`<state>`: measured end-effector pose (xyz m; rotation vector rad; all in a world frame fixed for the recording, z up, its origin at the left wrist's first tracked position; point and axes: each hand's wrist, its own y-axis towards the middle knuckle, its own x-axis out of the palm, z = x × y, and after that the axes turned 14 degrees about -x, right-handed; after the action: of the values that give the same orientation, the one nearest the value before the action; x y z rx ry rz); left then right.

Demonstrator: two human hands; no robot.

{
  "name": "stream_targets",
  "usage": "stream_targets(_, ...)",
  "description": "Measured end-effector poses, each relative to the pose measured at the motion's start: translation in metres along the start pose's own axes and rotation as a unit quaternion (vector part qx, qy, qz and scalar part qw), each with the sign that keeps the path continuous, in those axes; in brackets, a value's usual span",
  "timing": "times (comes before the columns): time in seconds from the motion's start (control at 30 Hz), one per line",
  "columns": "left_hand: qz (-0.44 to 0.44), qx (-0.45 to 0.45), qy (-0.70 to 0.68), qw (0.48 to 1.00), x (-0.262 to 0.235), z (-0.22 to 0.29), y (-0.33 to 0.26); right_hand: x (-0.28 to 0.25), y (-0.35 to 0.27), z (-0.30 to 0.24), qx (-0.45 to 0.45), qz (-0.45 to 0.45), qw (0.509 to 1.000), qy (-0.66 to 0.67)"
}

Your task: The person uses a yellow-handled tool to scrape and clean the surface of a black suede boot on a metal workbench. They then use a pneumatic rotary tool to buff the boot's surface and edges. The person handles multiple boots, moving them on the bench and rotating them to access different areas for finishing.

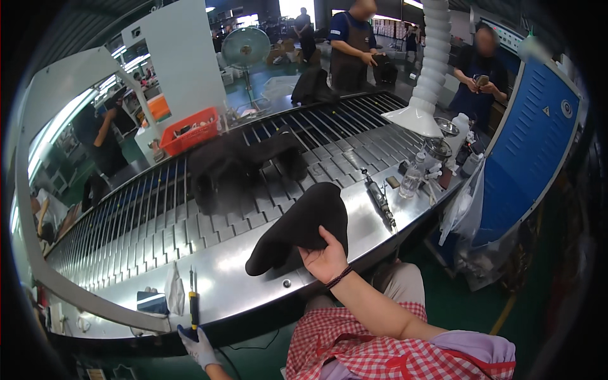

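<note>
My right hand [324, 258] holds a black, soft, curved shoe piece [304, 225] from underneath, lifted just above the steel ledge [253, 272] of the conveyor. My left hand [197, 345], in a pale glove, is low at the left edge of the ledge. Its fingers close on the bottom end of a thin tool with a yellow and black handle [193, 304], whose metal tip points away from me.
A slatted conveyor [158, 221] curves past, carrying dark boot-like items [240, 164]. A rotary hand tool [380, 199], plastic bottles [411, 177], a white extraction hood [418, 117] and a blue machine [538, 139] are at right. A red crate [190, 130], a fan and several people stand beyond.
</note>
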<state>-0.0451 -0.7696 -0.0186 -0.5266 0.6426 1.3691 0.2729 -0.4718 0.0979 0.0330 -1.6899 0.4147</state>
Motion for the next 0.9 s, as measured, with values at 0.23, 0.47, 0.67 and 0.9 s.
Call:
stream_targets(0.23,0.006,0.033,0.013,0.999,-0.003,-0.002,0.005,-0.005,-0.004,-0.054,-0.011,-0.063,0.961,-0.27)
stream_targets(0.47,0.255,0.226,-0.031,0.94,-0.018,0.034,-0.025,-0.027,-0.013,-0.097,-0.036,-0.231,0.835,-0.498)
stream_targets(0.67,-0.154,0.305,-0.225,0.912,0.012,0.119,-0.147,-0.065,-0.057,-0.061,-0.051,-0.138,0.919,-0.365)
stream_targets(0.9,-0.439,0.38,-0.1,0.808,0.082,0.19,-0.233,-0.004,-0.066,-0.045,0.054,-0.066,0.97,-0.229)
